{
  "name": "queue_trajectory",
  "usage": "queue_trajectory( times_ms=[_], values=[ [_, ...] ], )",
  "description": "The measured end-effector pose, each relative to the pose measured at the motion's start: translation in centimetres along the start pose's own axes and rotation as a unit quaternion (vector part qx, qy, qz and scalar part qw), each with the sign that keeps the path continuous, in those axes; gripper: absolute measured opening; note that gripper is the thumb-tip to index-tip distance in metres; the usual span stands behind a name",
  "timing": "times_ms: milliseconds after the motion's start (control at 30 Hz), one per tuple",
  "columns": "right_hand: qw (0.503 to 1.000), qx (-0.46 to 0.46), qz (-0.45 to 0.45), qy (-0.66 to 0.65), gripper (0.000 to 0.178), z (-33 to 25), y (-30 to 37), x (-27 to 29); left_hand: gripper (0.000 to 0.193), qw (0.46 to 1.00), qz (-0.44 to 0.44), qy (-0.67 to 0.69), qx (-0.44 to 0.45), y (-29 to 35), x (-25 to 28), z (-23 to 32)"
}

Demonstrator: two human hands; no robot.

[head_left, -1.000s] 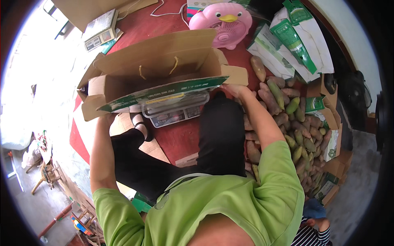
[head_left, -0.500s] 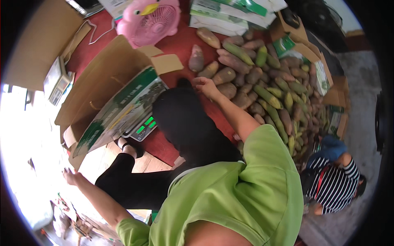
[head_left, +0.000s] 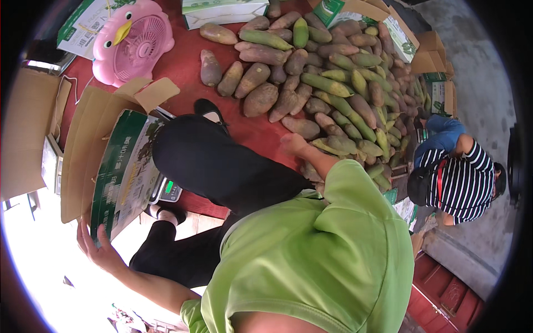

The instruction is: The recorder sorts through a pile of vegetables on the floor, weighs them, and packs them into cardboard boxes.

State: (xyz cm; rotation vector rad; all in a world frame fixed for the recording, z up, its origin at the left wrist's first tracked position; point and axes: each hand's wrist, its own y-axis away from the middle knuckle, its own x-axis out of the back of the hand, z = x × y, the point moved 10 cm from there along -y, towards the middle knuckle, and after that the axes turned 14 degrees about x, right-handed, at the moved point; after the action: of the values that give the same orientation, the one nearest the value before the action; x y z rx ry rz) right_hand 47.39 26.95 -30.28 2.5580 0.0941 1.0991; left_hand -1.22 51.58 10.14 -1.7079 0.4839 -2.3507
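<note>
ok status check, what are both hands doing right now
Left hand open, touching the green and brown carton at its lower edge. Right hand open, reaching into the fruit pile. Black-clad knee between them.

Scale largely hidden beneath tilted carton; far fruit pile blurred near rim.

The open carton sat at my left, my left hand touching its near edge; a scale lay just beside it, partly under it. Behind the carton stood a fan. My right hand rested at the near edge of the fruit heap — spread ahead and right. Another person crouched beyond the heap, far right.
</note>
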Motion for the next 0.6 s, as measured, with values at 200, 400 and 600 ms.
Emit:
queue_trajectory(
  times_ms=[200, 400, 600],
  values=[
    [0.975, -0.190, 0.113, -0.010, 0.024, 8.8, 7.1, 3.1, 0.043, 0.999, -0.034, -0.008, 0.022, 1.2, -2.2, 1.1],
    [0.954, -0.161, 0.248, 0.056, 0.021, 10.1, 11.4, 11.2, 0.039, 0.987, -0.110, -0.095, 0.061, 1.5, -4.1, 0.1],
    [0.943, -0.229, 0.109, 0.217, 0.048, 7.6, 14.1, 16.3, 0.033, 0.981, -0.097, -0.167, 0.033, 2.4, -5.7, -0.4]
  ],
)
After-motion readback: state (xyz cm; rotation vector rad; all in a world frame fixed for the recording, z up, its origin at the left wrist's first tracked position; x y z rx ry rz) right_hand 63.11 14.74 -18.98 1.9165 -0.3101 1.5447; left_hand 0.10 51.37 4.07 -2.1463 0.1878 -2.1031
